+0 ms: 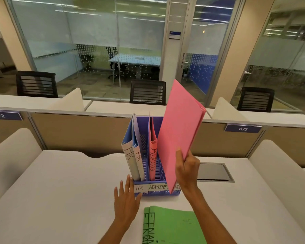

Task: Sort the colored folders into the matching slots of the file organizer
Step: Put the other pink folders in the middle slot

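Note:
A purple file organizer stands on the white desk, its front labelled HR, ADMIN and FINANCE. Two blue folders marked HR stand in the left slot. A pink folder marked ADMIN stands in the middle slot. My right hand grips a second pink folder by its lower edge, tilted upright over the organizer's right side and hiding the right slot. My left hand is flat with fingers spread, touching the organizer's front left corner. Two green folders marked FINANCE lie flat at the desk's near edge.
The white desk has a grey cable hatch to the right of the organizer. Low beige partitions with numbers 072 and 073 close off the back. Black chairs and glass walls stand beyond.

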Action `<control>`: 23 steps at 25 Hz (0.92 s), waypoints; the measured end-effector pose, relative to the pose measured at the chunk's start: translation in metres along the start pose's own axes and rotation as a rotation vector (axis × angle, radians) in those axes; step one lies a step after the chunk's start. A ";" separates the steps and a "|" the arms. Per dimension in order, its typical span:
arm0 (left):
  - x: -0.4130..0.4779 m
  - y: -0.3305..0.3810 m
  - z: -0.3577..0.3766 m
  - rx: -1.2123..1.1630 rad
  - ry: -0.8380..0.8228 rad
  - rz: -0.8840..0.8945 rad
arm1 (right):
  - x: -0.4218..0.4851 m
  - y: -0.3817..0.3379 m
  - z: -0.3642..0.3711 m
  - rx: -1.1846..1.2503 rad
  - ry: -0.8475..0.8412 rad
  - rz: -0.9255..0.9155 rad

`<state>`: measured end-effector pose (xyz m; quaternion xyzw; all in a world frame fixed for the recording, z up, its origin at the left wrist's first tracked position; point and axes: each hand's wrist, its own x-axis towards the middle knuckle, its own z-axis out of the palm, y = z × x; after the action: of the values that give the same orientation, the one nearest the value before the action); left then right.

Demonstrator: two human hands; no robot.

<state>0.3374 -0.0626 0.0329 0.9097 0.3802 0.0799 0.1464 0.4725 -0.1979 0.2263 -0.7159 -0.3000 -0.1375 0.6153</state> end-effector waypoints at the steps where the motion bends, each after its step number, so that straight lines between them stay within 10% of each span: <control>1: 0.000 -0.001 0.002 0.021 0.001 0.011 | 0.005 0.007 0.009 -0.003 -0.006 -0.014; 23: 0.014 -0.010 0.015 0.126 0.147 0.046 | 0.005 0.111 0.114 0.028 -0.078 -0.077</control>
<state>0.3444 -0.0489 0.0163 0.9173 0.3732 0.1255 0.0588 0.5231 -0.0932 0.1176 -0.7000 -0.3529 -0.1288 0.6073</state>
